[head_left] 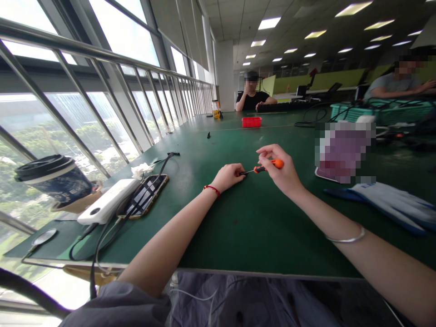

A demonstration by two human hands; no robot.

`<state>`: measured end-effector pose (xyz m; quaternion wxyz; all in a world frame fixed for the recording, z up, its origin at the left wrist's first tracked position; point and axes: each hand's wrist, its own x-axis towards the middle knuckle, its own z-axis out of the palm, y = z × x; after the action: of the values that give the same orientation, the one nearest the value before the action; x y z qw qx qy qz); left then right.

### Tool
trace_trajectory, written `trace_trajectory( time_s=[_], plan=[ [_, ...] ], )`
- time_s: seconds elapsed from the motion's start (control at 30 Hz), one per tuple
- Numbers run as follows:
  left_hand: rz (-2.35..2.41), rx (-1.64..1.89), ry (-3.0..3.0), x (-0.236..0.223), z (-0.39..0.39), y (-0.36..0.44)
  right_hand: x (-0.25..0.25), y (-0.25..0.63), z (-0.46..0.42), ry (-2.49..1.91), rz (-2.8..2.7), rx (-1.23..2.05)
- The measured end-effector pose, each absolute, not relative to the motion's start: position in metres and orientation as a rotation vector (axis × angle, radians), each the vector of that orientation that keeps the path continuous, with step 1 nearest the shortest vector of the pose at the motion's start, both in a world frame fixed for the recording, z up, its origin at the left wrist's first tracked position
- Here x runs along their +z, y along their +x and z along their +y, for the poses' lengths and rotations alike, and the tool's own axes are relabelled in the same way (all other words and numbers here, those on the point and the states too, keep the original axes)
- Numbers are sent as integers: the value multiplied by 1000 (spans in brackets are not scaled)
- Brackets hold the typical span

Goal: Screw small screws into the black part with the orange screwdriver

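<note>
My left hand (229, 177) rests on the green table, its fingers pinched round a small black part (244, 173) that they mostly hide. A screwdriver (261, 168) with an orange and black handle lies nearly level in my right hand (282, 175). The thumb is against the handle, while some fingers are loosely bent above it. Its thin metal shaft points left, and the tip meets the small black part at my left fingertips.
Left of my arms lie a phone (145, 197), a white power bank (109, 200), cables and a paper cup (54, 179). White-blue gloves (391, 200) are at right. Farther off are a red tray (251, 122), a teal basket (384, 110) and two people.
</note>
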<state>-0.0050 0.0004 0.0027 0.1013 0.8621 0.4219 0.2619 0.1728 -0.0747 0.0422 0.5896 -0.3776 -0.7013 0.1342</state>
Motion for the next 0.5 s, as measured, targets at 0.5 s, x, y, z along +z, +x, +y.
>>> trace_trajectory(
  time_s=[0.5],
  plan=[
    [1266,742,2567,3,1,-5,49,176,-79,-1129,-1622,175]
  ],
)
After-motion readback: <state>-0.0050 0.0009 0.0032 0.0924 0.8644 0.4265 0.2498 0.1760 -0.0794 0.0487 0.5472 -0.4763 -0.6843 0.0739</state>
